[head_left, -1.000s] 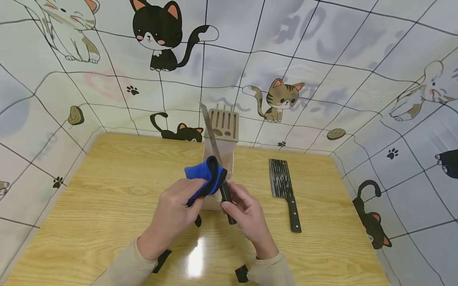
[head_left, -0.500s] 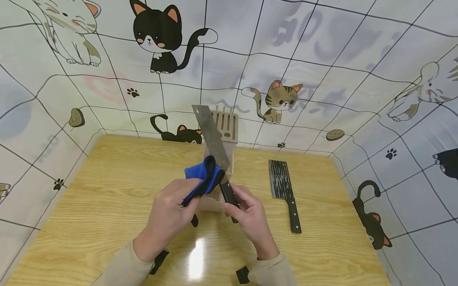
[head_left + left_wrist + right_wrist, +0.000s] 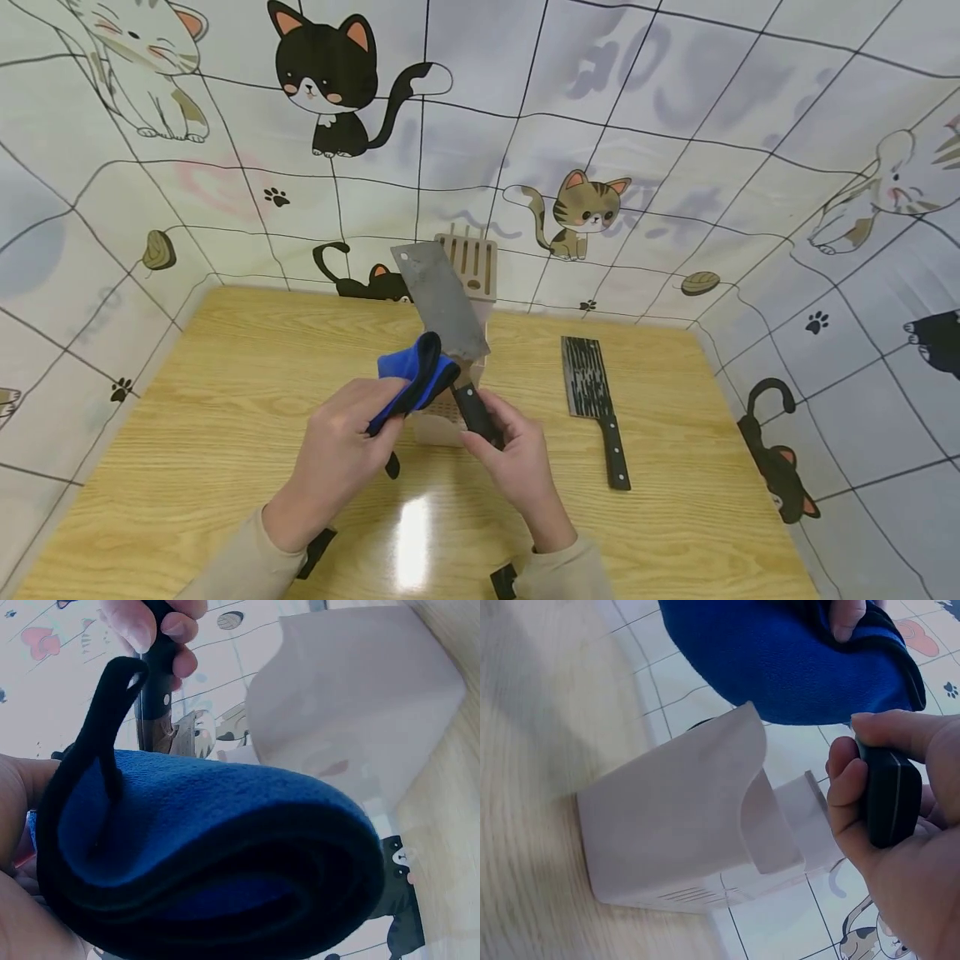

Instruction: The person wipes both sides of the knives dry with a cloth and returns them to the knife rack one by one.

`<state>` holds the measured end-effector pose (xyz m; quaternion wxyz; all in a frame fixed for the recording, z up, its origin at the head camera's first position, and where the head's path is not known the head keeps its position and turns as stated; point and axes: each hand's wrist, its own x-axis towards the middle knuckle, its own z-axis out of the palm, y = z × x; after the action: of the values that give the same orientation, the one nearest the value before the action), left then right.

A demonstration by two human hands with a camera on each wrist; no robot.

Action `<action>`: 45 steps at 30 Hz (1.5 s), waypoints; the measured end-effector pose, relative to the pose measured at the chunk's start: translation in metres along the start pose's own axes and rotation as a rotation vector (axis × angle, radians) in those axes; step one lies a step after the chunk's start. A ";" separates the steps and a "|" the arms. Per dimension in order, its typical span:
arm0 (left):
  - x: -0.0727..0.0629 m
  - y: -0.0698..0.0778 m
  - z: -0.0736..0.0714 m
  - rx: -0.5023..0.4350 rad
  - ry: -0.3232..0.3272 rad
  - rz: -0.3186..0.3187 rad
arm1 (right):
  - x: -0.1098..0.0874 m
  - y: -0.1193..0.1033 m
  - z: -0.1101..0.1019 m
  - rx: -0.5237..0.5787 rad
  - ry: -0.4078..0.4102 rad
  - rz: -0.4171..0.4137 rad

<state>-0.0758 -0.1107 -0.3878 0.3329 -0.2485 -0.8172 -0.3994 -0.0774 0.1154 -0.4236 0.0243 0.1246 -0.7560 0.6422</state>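
Observation:
In the head view my right hand (image 3: 517, 458) grips the black riveted handle of a cleaver (image 3: 441, 300). Its broad grey blade, with a small hole near the top corner, points up and leans left. My left hand (image 3: 341, 437) holds a folded blue cloth (image 3: 397, 363) with black edging, close beside the base of the blade. The left wrist view has the thick rolled folds of the cloth (image 3: 225, 795) in front, hiding most of the blade. From the right wrist, the handle butt (image 3: 892, 799) shows within the curled fingers, and the cloth (image 3: 772, 667) hangs beyond.
Behind the hands stands a beige slotted knife holder (image 3: 467, 262), partly covered by the blade. A second cleaver (image 3: 588, 379), its blade marked with dark streaks, lies on the wooden table (image 3: 697, 467) to the right. Cat-patterned sheeting (image 3: 480, 125) walls the back and sides.
The cleaver has turned from nearly edge-on to showing its broad side, its tip dropping slightly. My left hand and the cloth have shifted a little left. The other cleaver stays put.

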 end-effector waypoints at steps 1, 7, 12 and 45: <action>-0.001 -0.001 -0.001 0.006 -0.009 -0.001 | -0.001 0.001 0.001 -0.024 0.008 -0.005; -0.002 -0.007 -0.010 0.028 0.010 0.039 | -0.002 0.008 0.005 -0.205 0.050 -0.146; 0.000 -0.009 -0.015 0.034 0.042 0.070 | -0.003 0.012 0.005 -0.317 0.074 -0.210; 0.040 -0.006 0.002 0.380 -0.088 0.467 | -0.004 0.009 0.002 -0.450 0.076 -0.307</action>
<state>-0.1066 -0.1072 -0.3624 0.4204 -0.3801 -0.8118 -0.1406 -0.0751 0.1155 -0.4336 0.1767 0.2050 -0.8504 0.4512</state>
